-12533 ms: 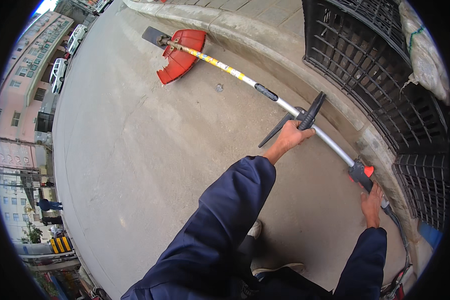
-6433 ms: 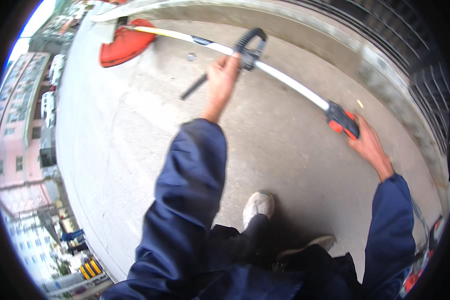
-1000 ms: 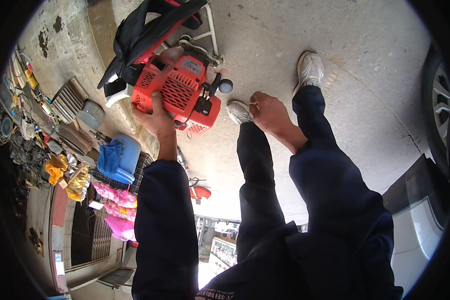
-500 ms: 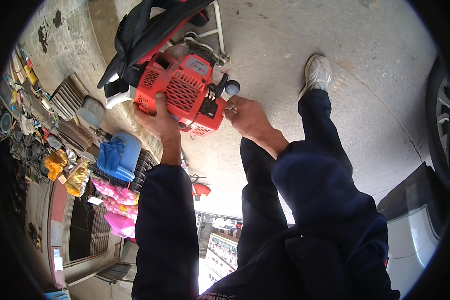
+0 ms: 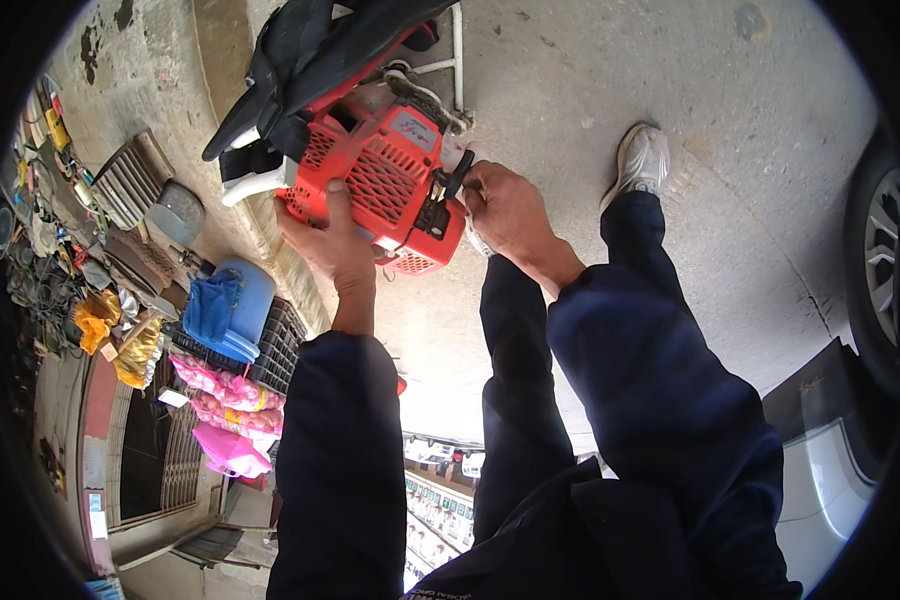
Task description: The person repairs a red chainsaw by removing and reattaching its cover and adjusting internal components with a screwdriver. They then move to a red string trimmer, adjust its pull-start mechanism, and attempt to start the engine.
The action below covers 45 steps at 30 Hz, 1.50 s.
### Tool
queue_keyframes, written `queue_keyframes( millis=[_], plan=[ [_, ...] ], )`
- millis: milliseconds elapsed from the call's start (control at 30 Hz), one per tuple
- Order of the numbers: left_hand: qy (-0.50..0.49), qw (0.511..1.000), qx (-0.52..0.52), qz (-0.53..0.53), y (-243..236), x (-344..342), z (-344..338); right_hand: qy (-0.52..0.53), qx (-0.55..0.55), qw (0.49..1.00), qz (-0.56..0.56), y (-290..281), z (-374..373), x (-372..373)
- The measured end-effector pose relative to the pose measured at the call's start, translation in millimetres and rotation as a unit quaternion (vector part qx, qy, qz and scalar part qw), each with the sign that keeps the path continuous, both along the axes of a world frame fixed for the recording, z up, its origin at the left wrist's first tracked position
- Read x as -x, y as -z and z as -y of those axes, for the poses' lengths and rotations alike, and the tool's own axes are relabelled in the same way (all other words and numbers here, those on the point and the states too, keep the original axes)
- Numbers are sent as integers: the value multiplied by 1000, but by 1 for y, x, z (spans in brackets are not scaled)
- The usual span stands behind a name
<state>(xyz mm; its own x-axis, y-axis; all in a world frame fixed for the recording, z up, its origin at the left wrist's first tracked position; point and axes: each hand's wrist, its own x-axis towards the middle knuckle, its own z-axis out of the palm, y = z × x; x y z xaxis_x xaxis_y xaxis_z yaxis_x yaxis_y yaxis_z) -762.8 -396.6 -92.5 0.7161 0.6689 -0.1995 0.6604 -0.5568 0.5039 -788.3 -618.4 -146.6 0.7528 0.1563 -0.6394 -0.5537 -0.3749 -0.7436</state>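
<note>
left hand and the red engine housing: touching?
Touching. The head view shows the left hand laid against the near side of the red engine housing, with no gap visible between them.

the person wears a dark navy jacket (image 5: 545, 550), with small pale lettering low on its front. the left sleeve (image 5: 340, 450) is long, loose and nearly black; the right sleeve (image 5: 655, 365) creases softly and shows bluer where light falls. the hands (image 5: 510, 208) are bare beyond the cuffs. the trousers (image 5: 522, 350) are dark and plain. the right shoe (image 5: 644, 160) is a whitish trainer with grey shading.
</note>
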Motion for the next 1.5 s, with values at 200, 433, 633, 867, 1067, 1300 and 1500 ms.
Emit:
queue_keyframes(
  millis=[200,433,633,867,1067,1300,1500],
  plan=[
    [-8,1000,14,0,2,1,-2,-75,-69,989,-104,-15,-14,3],
    [-5,999,-15,-39,-3,-3,3,-50,103,993,30,-5,-17,-5],
    [7,996,-57,-63,-11,-7,12,-194,119,961,156,19,-18,-25],
    [56,995,-55,-62,-13,-4,8,-363,80,912,175,40,-14,-52],
    [139,988,-42,-49,-15,-1,-1,-339,19,938,72,45,-17,-55],
    [142,988,-30,-44,-15,-2,-2,-231,-71,949,-201,34,-13,-68],
    [134,990,-22,-28,-9,-1,-10,-415,10,903,110,42,1,-87]
  ],
)
